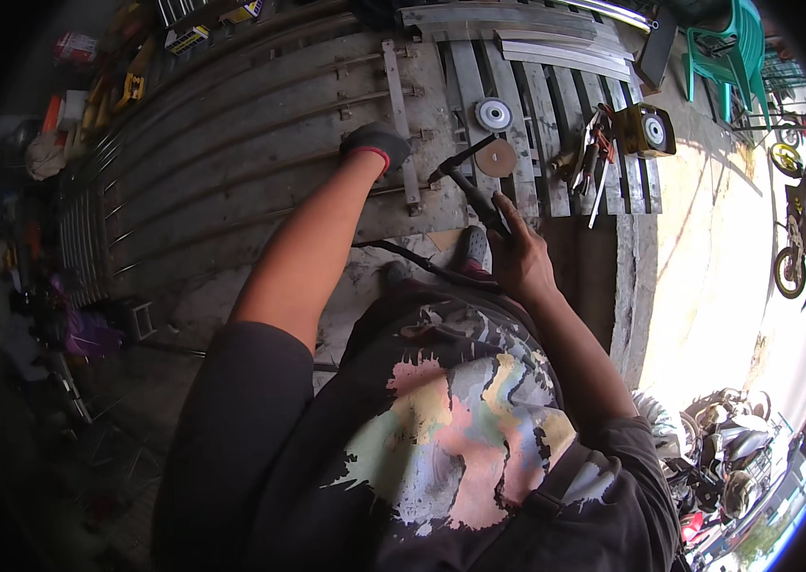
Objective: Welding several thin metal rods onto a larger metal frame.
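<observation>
The left hand, in a dark glove with a red cuff, pressed closed on a flat metal bar lying across a curved metal frame on the ground. The bare right hand gripped what looked like a welding electrode holder, tip just beside the bar. A slip could burn the bare hand; loose grinding discs lay near.

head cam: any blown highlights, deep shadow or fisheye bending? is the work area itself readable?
Head view: sunlit pavement at right is blown out; the left rim falls into deep shadow, its clutter barely readable. Fisheye bends the metal bars into arcs. Centre is evenly lit and fairly sharp: gloved left hand on the flat metal strip, bare right hand gripping the angle grinder.
</observation>
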`<control>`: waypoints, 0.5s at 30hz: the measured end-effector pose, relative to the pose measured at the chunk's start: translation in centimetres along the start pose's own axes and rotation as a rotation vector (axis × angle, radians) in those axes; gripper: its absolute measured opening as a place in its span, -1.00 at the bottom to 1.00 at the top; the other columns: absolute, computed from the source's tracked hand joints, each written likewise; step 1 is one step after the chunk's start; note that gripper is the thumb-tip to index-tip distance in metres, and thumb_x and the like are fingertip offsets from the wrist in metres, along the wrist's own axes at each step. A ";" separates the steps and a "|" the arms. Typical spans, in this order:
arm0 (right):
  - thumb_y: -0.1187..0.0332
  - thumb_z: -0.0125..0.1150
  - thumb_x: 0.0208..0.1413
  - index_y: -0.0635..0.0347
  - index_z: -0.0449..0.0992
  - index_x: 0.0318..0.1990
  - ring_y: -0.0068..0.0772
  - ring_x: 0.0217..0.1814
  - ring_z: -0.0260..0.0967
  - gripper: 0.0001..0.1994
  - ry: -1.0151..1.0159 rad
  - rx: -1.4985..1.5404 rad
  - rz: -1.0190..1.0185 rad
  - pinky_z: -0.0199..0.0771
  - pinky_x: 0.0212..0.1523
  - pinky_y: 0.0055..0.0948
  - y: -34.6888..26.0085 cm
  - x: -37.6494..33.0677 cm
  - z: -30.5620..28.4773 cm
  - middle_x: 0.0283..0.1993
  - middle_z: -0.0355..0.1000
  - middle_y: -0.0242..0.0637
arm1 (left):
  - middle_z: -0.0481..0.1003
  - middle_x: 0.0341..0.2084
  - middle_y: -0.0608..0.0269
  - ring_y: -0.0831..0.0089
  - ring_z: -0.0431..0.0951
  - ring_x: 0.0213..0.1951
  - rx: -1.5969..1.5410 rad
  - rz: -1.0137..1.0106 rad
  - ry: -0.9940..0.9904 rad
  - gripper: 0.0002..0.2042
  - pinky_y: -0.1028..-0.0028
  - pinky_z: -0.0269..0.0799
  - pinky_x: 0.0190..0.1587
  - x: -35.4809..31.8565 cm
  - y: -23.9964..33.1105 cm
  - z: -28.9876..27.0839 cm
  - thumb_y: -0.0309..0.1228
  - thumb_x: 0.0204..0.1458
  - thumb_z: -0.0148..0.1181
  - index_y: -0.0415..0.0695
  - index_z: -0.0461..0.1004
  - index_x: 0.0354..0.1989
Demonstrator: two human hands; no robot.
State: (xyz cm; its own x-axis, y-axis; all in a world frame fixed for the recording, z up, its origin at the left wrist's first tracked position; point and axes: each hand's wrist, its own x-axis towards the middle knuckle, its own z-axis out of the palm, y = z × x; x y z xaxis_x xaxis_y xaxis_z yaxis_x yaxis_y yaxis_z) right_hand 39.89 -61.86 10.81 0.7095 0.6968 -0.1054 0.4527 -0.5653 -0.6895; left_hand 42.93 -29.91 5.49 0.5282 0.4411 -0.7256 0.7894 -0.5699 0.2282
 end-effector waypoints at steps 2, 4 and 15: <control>0.41 0.21 0.29 -0.15 0.21 0.53 0.36 0.16 0.50 -0.34 -0.007 0.098 0.129 0.57 0.06 0.06 0.4 0.5 0.9 0.16 0.52 0.22 | 0.70 -0.11 -0.02 0.09 0.73 -0.09 0.161 0.096 0.209 -0.49 0.19 0.60 0.01 1.0 -0.1 1.1 0.12 0.13 0.25 -0.12 0.71 -0.08; 0.39 0.21 0.30 -0.14 0.20 0.53 0.37 0.14 0.51 -0.34 -0.018 0.128 0.133 0.57 0.04 0.07 0.4 0.7 1.2 0.15 0.52 0.21 | 0.67 -0.05 -0.03 0.06 0.69 0.01 0.194 0.067 0.217 -0.48 0.18 0.57 0.09 1.8 0.1 1.7 0.12 0.13 0.24 -0.09 0.70 -0.03; 0.37 0.16 0.33 -0.17 0.20 0.54 0.42 0.07 0.51 -0.36 -0.086 0.214 0.154 0.56 0.00 0.07 0.7 1.2 1.3 0.12 0.51 0.26 | 0.71 -0.39 0.06 0.20 0.76 -0.30 0.204 0.026 0.187 -0.50 0.22 0.60 -0.11 1.9 -0.2 1.8 0.13 0.16 0.23 -0.13 0.74 -0.24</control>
State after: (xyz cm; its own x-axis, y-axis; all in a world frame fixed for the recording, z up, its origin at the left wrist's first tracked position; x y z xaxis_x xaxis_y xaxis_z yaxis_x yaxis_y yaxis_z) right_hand 40.39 -60.83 9.21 0.7085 0.6498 -0.2753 0.2116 -0.5677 -0.7955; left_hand 43.20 -30.18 2.90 0.6108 0.5344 -0.5842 0.7059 -0.7018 0.0960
